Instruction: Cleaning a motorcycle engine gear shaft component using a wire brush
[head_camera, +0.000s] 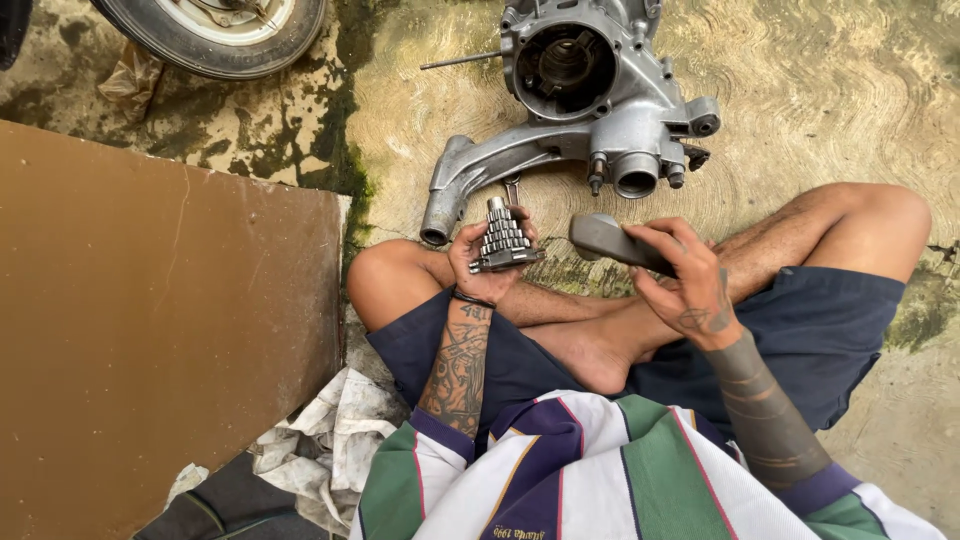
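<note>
1. Nearest camera: striped green, purple and white shirt (600, 470), dark blue shorts (800, 330), legs crossed on the mottled concrete floor (850, 80).
2. Left hand (487, 262), over the left knee: fingers curled around a stepped steel gear cluster (503, 240), cupping it from below and behind.
3. Gear cluster's long axis is roughly upright, narrow end pointing far, wide base sitting in the palm.
4. Right hand (690, 285): fingers clenched on a grey blunt-headed mallet-like tool (610, 238). Head points left, toward the cluster.
5. Key relation: tool head is just right of the gear cluster at about the same height, near but apart. Right hand carries the tool, so it is the nearer one to act on the cluster.
6. Far side: bare aluminium engine casing (590, 100) with an open round bore, lying on the floor.
7. Left: large brown flat board (150, 320), crumpled white rags (330, 440) near its near edge, tyre (215, 35) far left.
</note>
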